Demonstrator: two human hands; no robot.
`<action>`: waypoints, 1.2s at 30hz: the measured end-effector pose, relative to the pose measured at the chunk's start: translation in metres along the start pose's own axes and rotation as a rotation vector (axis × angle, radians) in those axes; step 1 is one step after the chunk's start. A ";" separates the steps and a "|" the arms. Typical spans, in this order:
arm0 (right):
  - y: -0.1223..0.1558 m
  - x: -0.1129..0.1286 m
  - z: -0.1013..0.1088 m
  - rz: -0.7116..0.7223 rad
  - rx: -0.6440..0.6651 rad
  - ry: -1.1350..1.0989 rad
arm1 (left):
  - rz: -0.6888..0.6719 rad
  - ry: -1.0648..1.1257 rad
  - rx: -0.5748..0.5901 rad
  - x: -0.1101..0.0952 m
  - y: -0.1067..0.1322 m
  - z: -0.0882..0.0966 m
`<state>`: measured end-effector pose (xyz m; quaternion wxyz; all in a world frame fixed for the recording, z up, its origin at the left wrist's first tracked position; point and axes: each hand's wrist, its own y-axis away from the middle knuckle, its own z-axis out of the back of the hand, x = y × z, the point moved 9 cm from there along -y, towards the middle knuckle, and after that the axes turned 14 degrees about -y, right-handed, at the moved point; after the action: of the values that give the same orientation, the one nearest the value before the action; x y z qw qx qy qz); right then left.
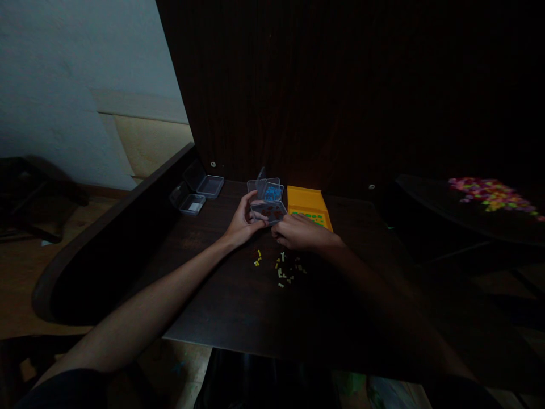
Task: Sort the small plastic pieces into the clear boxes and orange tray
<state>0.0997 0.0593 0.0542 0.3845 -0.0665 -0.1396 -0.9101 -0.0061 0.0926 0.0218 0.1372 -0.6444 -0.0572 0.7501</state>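
Note:
My left hand (pixel 243 222) grips the left side of a small clear plastic box (pixel 272 211) holding dark red pieces. My right hand (pixel 298 233) is curled at the box's right front corner, its fingers closed against it. Behind this box stands another clear box (pixel 266 188) with blue pieces, its lid up. A yellow tray (pixel 307 203) with green pieces lies just to the right, partly behind my right hand. Several small yellow pieces (pixel 281 270) lie scattered on the dark table (pixel 238 307) in front of my hands.
Two open clear boxes (pixel 192 203) (pixel 209 185) sit at the table's back left corner. A dark panel rises behind the table. At the right, another dark surface carries a heap of pink and yellow pieces (pixel 491 194). The scene is dim.

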 end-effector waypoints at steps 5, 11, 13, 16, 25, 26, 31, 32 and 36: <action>-0.001 0.001 -0.001 0.004 0.005 0.014 | 0.010 -0.001 -0.001 0.001 0.000 0.000; 0.006 0.001 0.014 0.027 0.015 -0.087 | 0.008 0.013 0.005 0.000 0.000 0.000; 0.010 0.000 0.026 0.051 -0.013 -0.136 | 0.000 0.027 0.011 -0.001 0.000 -0.001; 0.014 -0.006 0.043 0.033 -0.098 -0.137 | -0.016 0.044 0.048 -0.005 0.003 -0.007; 0.007 0.001 0.040 0.007 -0.206 -0.074 | -0.081 0.072 0.193 -0.031 0.021 -0.031; 0.006 0.002 0.039 0.011 -0.208 -0.073 | -0.083 0.077 0.206 -0.033 0.023 -0.033; 0.003 0.003 0.035 0.014 -0.225 -0.037 | -0.078 0.084 0.238 -0.035 0.026 -0.038; 0.002 0.003 0.034 0.013 -0.225 -0.029 | -0.074 0.084 0.239 -0.035 0.026 -0.038; 0.002 0.002 0.033 -0.010 -0.225 0.017 | -0.076 0.075 0.238 -0.034 0.025 -0.037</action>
<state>0.0999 0.0668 0.0870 0.3711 -0.1007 -0.0336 -0.9225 0.0310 0.0559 0.0418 0.2432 -0.6487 0.0131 0.7211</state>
